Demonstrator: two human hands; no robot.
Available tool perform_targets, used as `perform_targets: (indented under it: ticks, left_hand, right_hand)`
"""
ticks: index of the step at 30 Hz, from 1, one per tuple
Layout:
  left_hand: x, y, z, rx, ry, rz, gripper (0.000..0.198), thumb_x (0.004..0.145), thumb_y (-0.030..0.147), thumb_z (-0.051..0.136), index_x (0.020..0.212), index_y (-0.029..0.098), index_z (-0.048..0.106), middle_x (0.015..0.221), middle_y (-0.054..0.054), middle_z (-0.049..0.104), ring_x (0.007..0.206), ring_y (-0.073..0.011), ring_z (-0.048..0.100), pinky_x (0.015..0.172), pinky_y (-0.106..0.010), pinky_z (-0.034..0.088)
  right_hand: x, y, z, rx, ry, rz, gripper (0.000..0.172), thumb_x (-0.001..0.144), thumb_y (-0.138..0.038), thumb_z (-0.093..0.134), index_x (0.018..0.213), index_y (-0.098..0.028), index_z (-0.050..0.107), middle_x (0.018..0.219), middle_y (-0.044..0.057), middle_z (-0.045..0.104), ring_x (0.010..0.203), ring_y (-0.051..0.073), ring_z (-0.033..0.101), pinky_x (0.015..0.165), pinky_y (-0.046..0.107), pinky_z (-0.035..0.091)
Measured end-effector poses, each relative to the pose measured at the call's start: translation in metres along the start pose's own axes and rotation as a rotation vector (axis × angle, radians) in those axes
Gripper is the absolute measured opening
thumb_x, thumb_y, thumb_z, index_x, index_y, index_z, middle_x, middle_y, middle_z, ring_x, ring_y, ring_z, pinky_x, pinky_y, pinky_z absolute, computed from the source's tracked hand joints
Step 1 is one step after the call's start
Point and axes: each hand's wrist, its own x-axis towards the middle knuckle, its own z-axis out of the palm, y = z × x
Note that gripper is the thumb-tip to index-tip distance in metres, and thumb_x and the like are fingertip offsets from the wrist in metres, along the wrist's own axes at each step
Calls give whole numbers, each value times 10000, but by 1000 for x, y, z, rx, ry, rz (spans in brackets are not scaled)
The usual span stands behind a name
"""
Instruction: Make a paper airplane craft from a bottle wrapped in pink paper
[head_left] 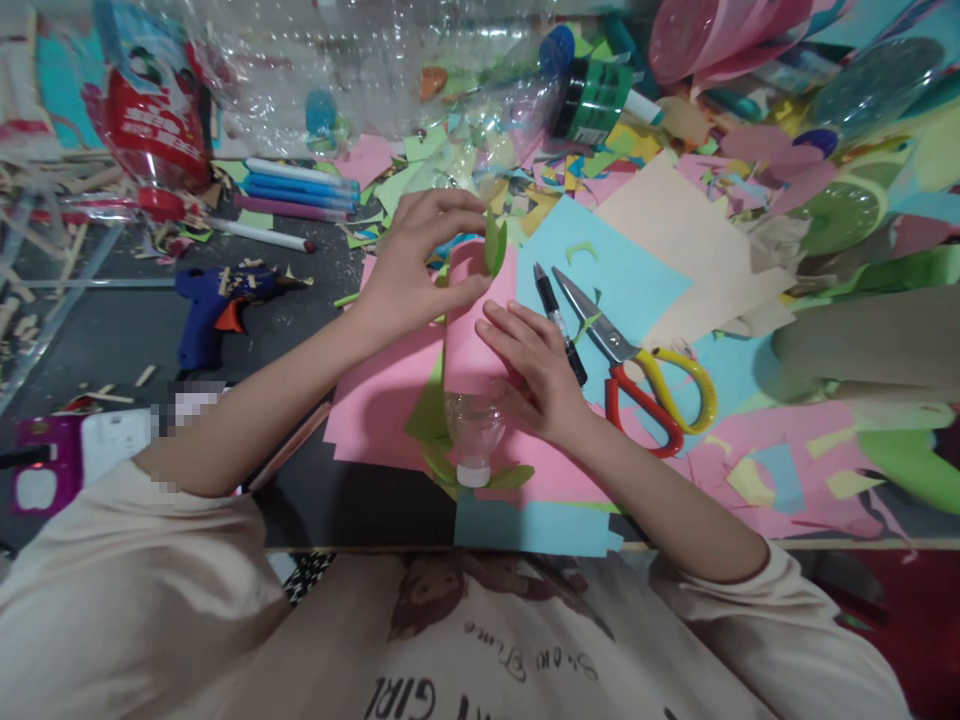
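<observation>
Bench [112, 340]: littered with paper scraps. A pink-wrapped bottle [463, 345] is laid on it, cap toward the person. The wrap is pressed by the flat, unclenched right hand [536, 375]. Scissors [637, 375] are lying just beside. A green leaf [495, 245] is pinched against the bottle by the left hand [416, 275].

Left hand [420, 272] curled, right hand [537, 372] flat

A dark grey tabletop [112, 340] carries red-and-yellow-handled steel scissors [637, 375], which lie on a light blue paper sheet [607, 275]. Just left of the scissors lies a black pen [559, 320], further left a large pink paper sheet [375, 400], and far left a blue hot-glue gun [214, 305]. Behind the scissors and to their left lies a row of blue and pink markers [300, 188]; coloured paper scraps [780, 470] litter their right.
</observation>
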Motion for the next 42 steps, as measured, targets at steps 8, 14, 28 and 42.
perform_targets:
  ticks: [8, 14, 28, 42]
  left_hand:
    - [1, -3, 2, -19, 31, 33, 351, 783, 406, 588, 1116, 343, 677, 1260, -40, 647, 1290, -336, 485, 1007, -557, 437]
    - [-1, -6, 0, -56, 10, 56, 445, 793, 479, 591, 1211, 326, 612, 1238, -42, 649, 1335, -332, 433, 1020, -526, 407]
    - [-2, -10, -3, -182, 10, 76, 498, 840, 527, 595, 1214, 237, 441, 1295, -49, 581, 1289, -277, 449, 1035, -451, 344]
    - [4, -10, 6, -58, 121, 252, 351, 821, 436, 630, 1125, 279, 555, 1177, -75, 637, 1146, -285, 597, 939, -449, 494]
  right_hand:
    - [0, 0, 0, 11, 28, -23, 594, 971, -341, 447, 1543, -332, 287, 1529, 36, 486, 1441, 266, 390, 1142, 529, 372]
    - [0, 0, -2, 15, -3, -2, 605, 965, -327, 447, 1547, -342, 279, 1532, 25, 484, 1447, 270, 380, 1147, 534, 371]
    - [2, -3, 0, 8, 68, -50, 620, 974, -313, 451, 1556, -345, 240, 1500, 47, 514, 1420, 271, 411, 1118, 519, 401]
    - [1, -1, 1, -33, 49, -40, 538, 980, -354, 427, 1509, -272, 364, 1455, 95, 556, 1416, 273, 419, 1110, 528, 416]
